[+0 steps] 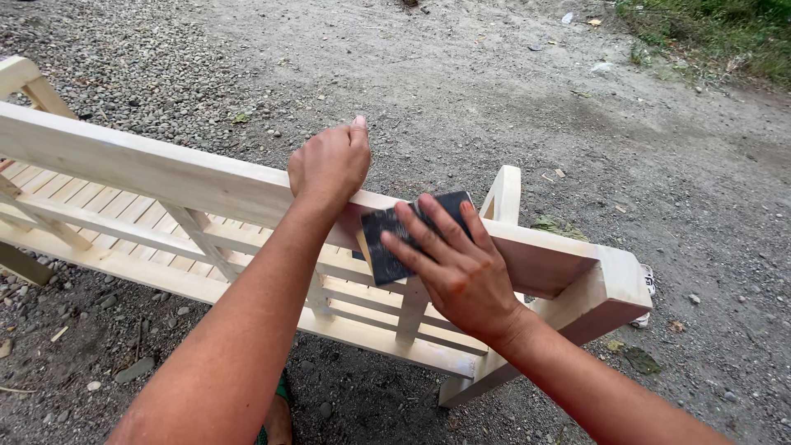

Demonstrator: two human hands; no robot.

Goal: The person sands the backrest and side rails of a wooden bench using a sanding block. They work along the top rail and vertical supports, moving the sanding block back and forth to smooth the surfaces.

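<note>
I see the left hand curled over the top rail of a pale wooden frame, fingers closed around its far edge, bracing it. The right hand lies flat with fingers spread, pressing a dark sanding sheet against the near face of the same rail, just beside the left hand and close to the frame's right end. The sheet folds over the rail's upper edge, and part of it is hidden under the fingers.

The frame stands on gravel ground, with slats and thinner crosspieces below the rail. A foot shows at the bottom edge, under the left forearm.

As I judge it, sanding here goes best with the sheet kept flat under all 4 fingers, with even pressure, and with long strokes running along the grain rather than across it. The left hand should hold the rail firmly so the frame does not rock on the loose stones. The corner near the end post needs lighter pressure, or the edge may round off unevenly.

I see no packages, labels or signs in view; only a few pale scraps lie far up the ground near the grass, too small to tell what they are
</note>
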